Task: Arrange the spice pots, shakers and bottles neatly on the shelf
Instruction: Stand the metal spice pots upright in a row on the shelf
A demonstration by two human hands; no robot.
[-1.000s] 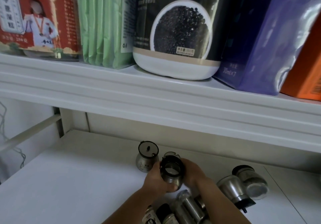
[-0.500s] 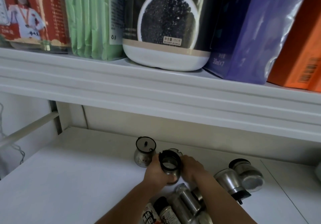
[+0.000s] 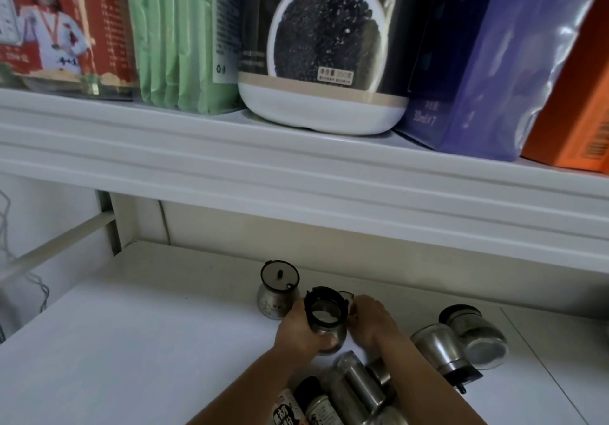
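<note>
When looked at from above, found the open spice pot (image 3: 325,321) standing up on the white lower shelf (image 3: 131,342). Saw the left hand (image 3: 296,330) wrapped round its left side, fingers curled tight, thumb pressed low on the glass. Saw the right hand (image 3: 370,322) on its right side, fingers bent onto the black rim by the flipped-up lid (image 3: 346,293). Spotted a closed pot (image 3: 276,292) standing just behind and left of the open spice pot, right by the left hand. Spotted a steel pot (image 3: 438,347) and a glass pot (image 3: 474,335) lying on their sides, touching, well off to the right of the open spice pot. Spotted a heap of shakers and bottles (image 3: 349,388) lying in front of it, partly under the right arm. Saw the upper shelf (image 3: 296,167) high above the open spice pot, with a round tub (image 3: 326,118), green packs (image 3: 178,39) and a purple bag (image 3: 494,62) on it.
</note>
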